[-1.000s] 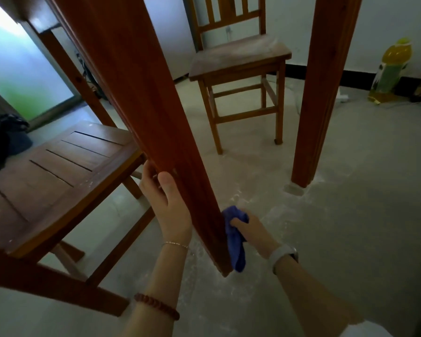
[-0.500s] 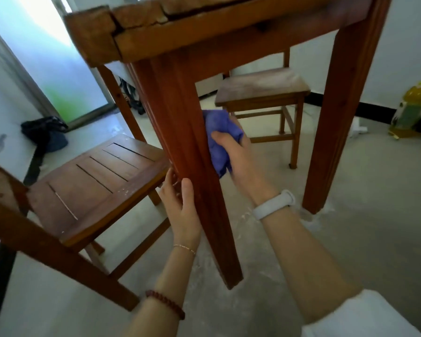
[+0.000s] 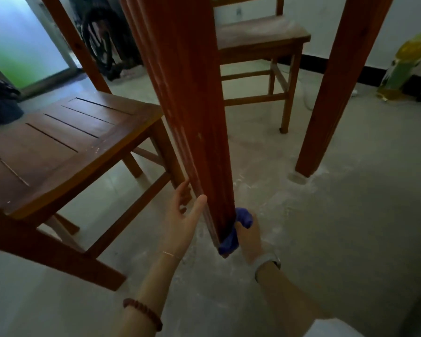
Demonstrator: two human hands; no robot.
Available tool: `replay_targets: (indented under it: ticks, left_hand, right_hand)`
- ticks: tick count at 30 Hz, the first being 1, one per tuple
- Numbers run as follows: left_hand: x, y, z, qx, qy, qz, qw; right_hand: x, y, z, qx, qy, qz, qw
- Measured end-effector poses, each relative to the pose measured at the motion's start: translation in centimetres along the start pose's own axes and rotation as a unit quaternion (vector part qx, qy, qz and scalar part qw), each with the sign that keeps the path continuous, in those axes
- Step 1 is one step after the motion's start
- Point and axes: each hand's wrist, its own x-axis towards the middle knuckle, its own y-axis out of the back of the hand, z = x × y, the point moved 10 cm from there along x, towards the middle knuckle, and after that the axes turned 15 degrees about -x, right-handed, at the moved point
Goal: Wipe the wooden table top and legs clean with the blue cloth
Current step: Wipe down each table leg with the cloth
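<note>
head view: right hand (image 3: 249, 235) grips the blue cloth (image 3: 236, 229) against the near counter leg (image 3: 192, 117) by the floor, left hand (image 3: 182, 220) lies open beside it; no writing readable.

- The floor (image 3: 338, 227) is pale and dusty.
- A brown wooden chair (image 3: 66, 142) stands on the left (its seat has slits).
- Another chair (image 3: 258, 40) stands by the white wall (image 3: 365, 37).
- Green light comes through a glass door (image 3: 17, 45).

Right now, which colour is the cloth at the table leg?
Blue, seen in the head view: the cloth held by the right hand.
</note>
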Motion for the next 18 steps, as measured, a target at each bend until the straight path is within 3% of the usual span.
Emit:
replay_targets:
  ticks: [6,11,15,18]
  left_hand:
    - [-0.8,3.0,-1.4,-0.025,0.008,-0.019,0.999]
    - [1.2,4.3,2.8,-0.043,-0.042,-0.070,0.996]
    - [2.2,2.5,9.1,-0.117,-0.094,-0.160,0.976]
    - [2.8,2.0,11.3,-0.204,-0.070,-0.209,0.954]
  right_hand:
    - [-3.1,1.0,-1.4,0.065,0.009,0.135,0.989]
    - [-10.0,4.3,-14.3,0.007,0.245,0.248,0.937]
    - [-16.5,5.7,-24.4,-0.121,0.435,0.321,0.833]
    - [-20.7,6.1,-31.2,-0.247,0.524,0.402,0.709]
